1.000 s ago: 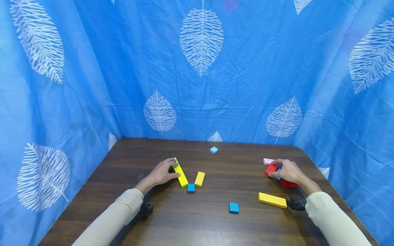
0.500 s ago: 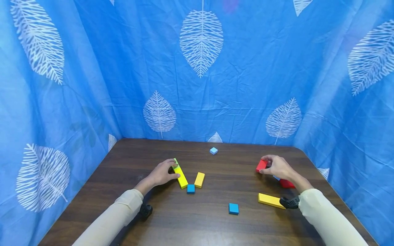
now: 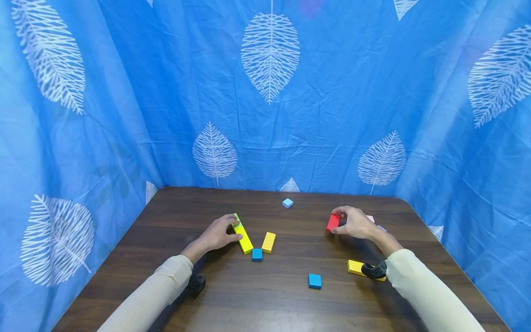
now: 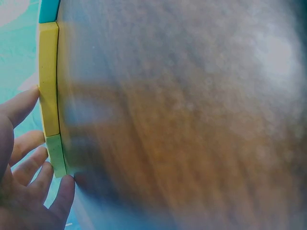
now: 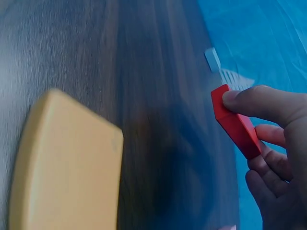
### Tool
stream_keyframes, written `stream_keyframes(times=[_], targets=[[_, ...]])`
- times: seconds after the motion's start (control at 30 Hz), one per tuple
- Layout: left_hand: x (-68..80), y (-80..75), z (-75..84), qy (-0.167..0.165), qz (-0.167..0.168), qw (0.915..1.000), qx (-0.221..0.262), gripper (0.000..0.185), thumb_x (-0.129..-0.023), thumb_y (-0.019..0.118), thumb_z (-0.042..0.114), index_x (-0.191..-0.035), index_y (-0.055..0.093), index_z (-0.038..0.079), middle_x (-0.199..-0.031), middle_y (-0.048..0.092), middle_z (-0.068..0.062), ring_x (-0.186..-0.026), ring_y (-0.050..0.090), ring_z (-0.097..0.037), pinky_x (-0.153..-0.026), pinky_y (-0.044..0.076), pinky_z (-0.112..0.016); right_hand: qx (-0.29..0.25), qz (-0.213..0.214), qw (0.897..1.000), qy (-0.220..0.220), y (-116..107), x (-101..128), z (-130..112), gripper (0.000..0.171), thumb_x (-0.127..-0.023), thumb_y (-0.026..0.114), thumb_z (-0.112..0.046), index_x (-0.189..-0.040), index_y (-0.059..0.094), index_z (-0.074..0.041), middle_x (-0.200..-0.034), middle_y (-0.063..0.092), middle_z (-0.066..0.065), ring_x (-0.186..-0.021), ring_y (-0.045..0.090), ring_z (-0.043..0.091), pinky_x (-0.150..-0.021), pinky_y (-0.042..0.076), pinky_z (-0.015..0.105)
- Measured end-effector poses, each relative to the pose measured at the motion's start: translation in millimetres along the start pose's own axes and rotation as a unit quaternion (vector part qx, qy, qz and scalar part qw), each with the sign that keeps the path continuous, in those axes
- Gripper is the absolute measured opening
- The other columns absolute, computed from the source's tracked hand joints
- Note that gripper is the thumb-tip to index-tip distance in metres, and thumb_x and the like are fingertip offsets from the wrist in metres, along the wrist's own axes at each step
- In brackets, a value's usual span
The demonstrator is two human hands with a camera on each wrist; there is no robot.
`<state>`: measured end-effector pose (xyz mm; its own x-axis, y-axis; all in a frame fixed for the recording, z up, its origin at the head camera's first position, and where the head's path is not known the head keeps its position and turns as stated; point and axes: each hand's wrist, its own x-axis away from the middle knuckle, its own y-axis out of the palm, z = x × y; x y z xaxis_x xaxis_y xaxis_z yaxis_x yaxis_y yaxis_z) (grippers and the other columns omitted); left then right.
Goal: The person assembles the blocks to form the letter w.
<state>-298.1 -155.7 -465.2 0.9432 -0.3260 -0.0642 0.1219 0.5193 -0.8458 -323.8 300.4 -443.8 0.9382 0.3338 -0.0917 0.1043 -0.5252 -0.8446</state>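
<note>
On the brown table, a yellow block [image 3: 244, 240] lies end to end with a light green block [image 3: 237, 220]. My left hand [image 3: 217, 232] rests against their left side, thumb at the yellow one and fingers at the green one; the left wrist view shows the fingers fairly straight. A blue square block [image 3: 257, 254] and a shorter orange-yellow block [image 3: 268, 242] are beside the yellow block's near end. Farther right, my right hand [image 3: 357, 224] pinches a red block [image 5: 238, 127] between thumb and fingers. Whether the red block touches the table is hard to tell.
Another blue square block [image 3: 315, 281] lies near the front, and a pale blue one [image 3: 287, 203] at the back. A long yellow block [image 3: 356, 267] sits partly under the right wrist strap. A pink block [image 3: 370, 218] shows behind the right hand. A blue leaf-print curtain [image 3: 315, 115] surrounds the table.
My right hand has moved left with the red block, away from the pink, blue and other red blocks. The left hand has stayed in place.
</note>
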Motion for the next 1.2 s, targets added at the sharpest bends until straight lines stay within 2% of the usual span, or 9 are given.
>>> stream_keyframes(times=[0.37,0.6,1.2], targets=[[0.6,-0.1,-0.5,0.000,-0.001,1.0000,-0.001,0.053,-0.094,0.080,0.023,-0.137,0.062,-0.003,-0.153,0.048,-0.022,-0.137,0.049,-0.039,-0.108,0.046,-0.050,-0.022,-0.016,1.000,-0.004,20,-9,-20,0.065,-0.081,0.090,-0.027,-0.132,0.064,0.002,-0.121,0.065,0.014,-0.106,0.059,0.032,-0.092,0.053,0.052],[1.5,0.1,-0.9,-0.003,-0.001,1.0000,0.000,0.054,-0.094,0.080,0.023,-0.137,0.062,-0.003,-0.153,0.048,-0.021,-0.136,0.049,-0.039,-0.109,0.046,-0.050,-0.032,-0.019,0.999,-0.026,33,-14,-30,0.062,-0.081,0.090,-0.026,-0.130,0.065,0.002,-0.120,0.066,0.014,-0.106,0.059,0.031,-0.094,0.052,0.052],[1.2,0.5,-0.5,0.003,0.001,1.0000,-0.004,0.053,-0.094,0.079,0.023,-0.137,0.062,-0.003,-0.153,0.047,-0.022,-0.137,0.048,-0.040,-0.108,0.046,-0.050,-0.064,-0.031,0.997,-0.043,63,-36,-57,0.058,-0.081,0.089,-0.024,-0.128,0.066,0.000,-0.113,0.066,0.008,-0.101,0.060,0.024,-0.091,0.052,0.046]])
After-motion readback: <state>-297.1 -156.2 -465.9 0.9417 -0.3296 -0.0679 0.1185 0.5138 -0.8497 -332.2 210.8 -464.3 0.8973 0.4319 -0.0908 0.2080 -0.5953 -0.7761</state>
